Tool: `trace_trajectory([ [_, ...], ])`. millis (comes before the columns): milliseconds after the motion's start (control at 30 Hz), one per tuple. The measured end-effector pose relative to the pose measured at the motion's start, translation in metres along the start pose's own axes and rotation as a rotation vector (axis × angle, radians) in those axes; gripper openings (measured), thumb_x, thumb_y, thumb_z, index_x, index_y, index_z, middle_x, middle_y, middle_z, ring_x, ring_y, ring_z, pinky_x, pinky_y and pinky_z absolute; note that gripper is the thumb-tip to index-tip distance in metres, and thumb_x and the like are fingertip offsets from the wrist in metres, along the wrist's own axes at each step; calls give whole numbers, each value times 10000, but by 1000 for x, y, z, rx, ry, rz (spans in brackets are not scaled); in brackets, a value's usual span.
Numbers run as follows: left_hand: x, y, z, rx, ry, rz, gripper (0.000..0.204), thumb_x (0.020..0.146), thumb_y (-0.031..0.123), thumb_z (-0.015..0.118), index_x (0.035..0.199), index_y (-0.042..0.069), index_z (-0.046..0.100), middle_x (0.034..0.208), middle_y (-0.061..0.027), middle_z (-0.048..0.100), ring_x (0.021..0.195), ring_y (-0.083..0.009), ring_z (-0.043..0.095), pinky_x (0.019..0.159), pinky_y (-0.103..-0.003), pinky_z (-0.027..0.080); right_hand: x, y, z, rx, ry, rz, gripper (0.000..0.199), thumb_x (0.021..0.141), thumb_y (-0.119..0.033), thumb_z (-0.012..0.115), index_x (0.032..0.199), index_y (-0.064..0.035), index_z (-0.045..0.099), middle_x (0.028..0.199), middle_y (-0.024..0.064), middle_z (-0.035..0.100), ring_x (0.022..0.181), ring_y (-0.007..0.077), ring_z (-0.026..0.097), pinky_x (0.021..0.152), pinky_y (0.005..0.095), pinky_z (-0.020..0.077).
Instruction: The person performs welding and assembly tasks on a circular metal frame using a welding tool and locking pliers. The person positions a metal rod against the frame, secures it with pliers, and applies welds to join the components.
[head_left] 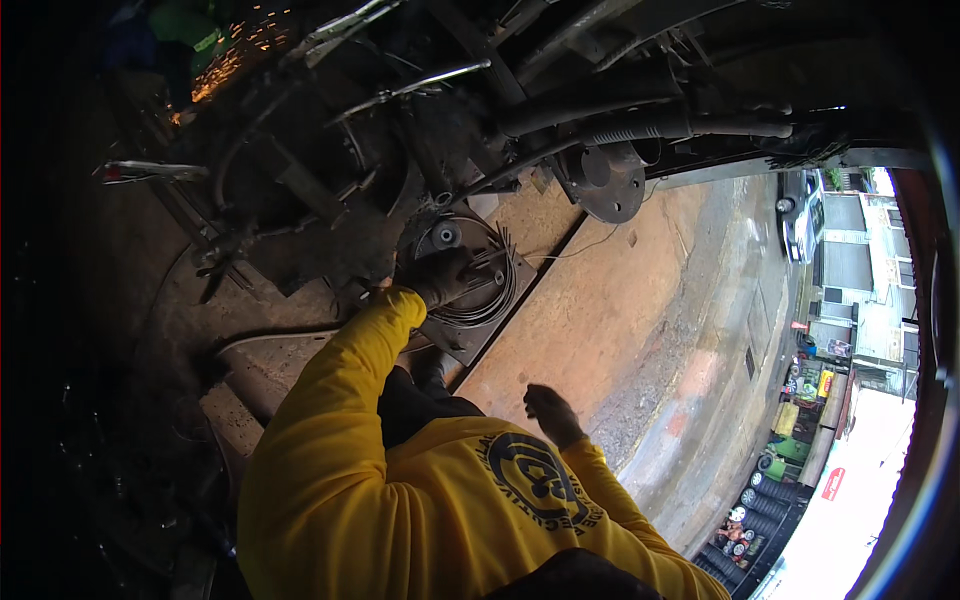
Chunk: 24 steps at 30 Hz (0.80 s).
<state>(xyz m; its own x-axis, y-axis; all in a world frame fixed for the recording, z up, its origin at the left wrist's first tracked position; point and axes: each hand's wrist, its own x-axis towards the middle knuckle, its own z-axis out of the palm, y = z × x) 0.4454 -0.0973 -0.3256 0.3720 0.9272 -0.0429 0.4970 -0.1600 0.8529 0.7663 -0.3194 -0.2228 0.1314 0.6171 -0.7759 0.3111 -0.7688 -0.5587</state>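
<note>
The left hand (440,278), dark with grime or a glove, was closed around a hidden grip beside a coil of grey steel wire (487,290), though what it held could not be told. The coil lay flat on a rusty square steel plate (462,340), its loose ends pointing up toward the plate's far corner. A small round dark hub (446,236) sat just above the hand. The right hand (551,412) hung free over the orange concrete floor (620,300), fingers loosely curled, holding nothing. Dark hoses (640,125) and a round brake drum (608,180) of the vehicle underside crowded overhead. Sparks (225,60) flew at the upper left.
</note>
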Motion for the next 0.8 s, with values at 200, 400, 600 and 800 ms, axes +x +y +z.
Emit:
trace_trajectory([
  [200, -56, 57, -27, 0, 149, 182, 265, 833, 199, 710, 1071, 114, 631, 927, -134, 671, 867, -363, 684, 748, -479, 545, 13, -174, 51, 99, -155, -482, 359, 1064, -208, 547, 1355, 1, 571, 1078, 82, 691, 929, 168, 670, 867, 310, 550],
  [400, -126, 70, -43, -77, 100, 55, 305, 845, 209, 702, 1134, 130, 644, 999, -133, 699, 924, -358, 698, 779, -474, 561, 28, -337, 123, -204, -43, -928, 418, 1066, -351, 543, 1302, -11, 600, 1043, 54, 660, 924, 138, 647, 847, 291, 538],
  [600, -183, 44, -63, 31, 107, -53, 206, 895, 230, 674, 1051, 99, 641, 946, -154, 682, 895, -371, 686, 758, -467, 553, 74, -413, 169, -78, -409, -415, 376, 1003, -361, 640, 1242, -70, 637, 933, 44, 641, 719, 113, 627, 611, 246, 515],
  [800, -220, 23, -83, 137, 128, -270, 222, 968, 303, 573, 1039, 110, 655, 970, -164, 706, 876, -394, 696, 757, -529, 551, 103, -410, 201, -462, -301, -437, 387, 974, -366, 650, 1041, 15, 660, 827, 101, 649, 692, 170, 631, 679, 324, 537],
])
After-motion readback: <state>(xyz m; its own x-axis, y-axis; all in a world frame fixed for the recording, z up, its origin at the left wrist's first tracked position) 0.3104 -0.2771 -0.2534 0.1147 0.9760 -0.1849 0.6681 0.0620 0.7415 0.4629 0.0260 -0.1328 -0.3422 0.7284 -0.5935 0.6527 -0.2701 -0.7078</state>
